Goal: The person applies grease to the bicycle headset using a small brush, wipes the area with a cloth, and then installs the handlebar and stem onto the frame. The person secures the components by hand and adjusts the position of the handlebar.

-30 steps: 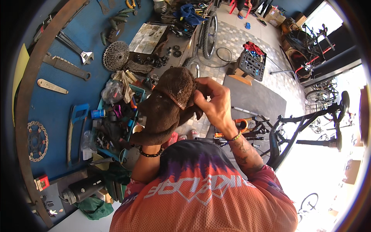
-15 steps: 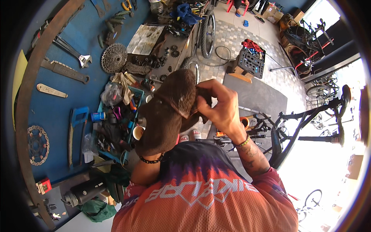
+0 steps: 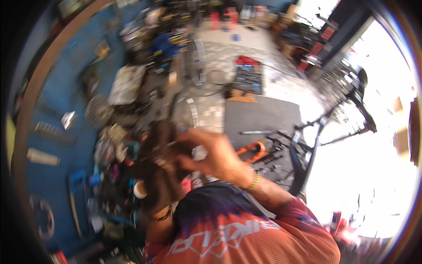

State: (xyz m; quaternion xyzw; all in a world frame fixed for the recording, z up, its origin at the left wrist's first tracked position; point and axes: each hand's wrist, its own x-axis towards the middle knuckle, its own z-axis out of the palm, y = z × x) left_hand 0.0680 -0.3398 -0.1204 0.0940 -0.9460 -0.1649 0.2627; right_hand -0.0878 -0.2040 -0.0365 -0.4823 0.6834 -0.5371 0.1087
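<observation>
Right hand [image 3: 215, 154] and brown cloth [image 3: 151, 189] have shifted lower and leftward in view since half a second ago

Most of the surroundings have swung leftward too, and much is smeared by blur. Far to the left of both hands, a blue-framed saw [image 3: 77, 179] shows against the blue panel [image 3: 57, 119]. Left of the hands and higher in view is a round, toothed gear cluster [image 3: 99, 111]; nearer to them, a clear plastic bag [image 3: 104, 153]. Just left of the cloth shows a pale, round-rimmed cup [image 3: 140, 189]. The left wrist [image 3: 161, 225], with a dark bracelet, runs up under the cloth — that hand is covered, so its grip cannot be told.

The cloth lies over the left hand, directly left of the right one. The right hand's thumb and fingers are half curled at its right edge; blur hides whether they pinch it. Above the right hand sits a black crate [image 3: 247, 81] topped with red fabric [image 3: 247, 60]. To its right are an orange part [image 3: 259, 149] and, farther over, a black bicycle frame [image 3: 299, 165].
</observation>
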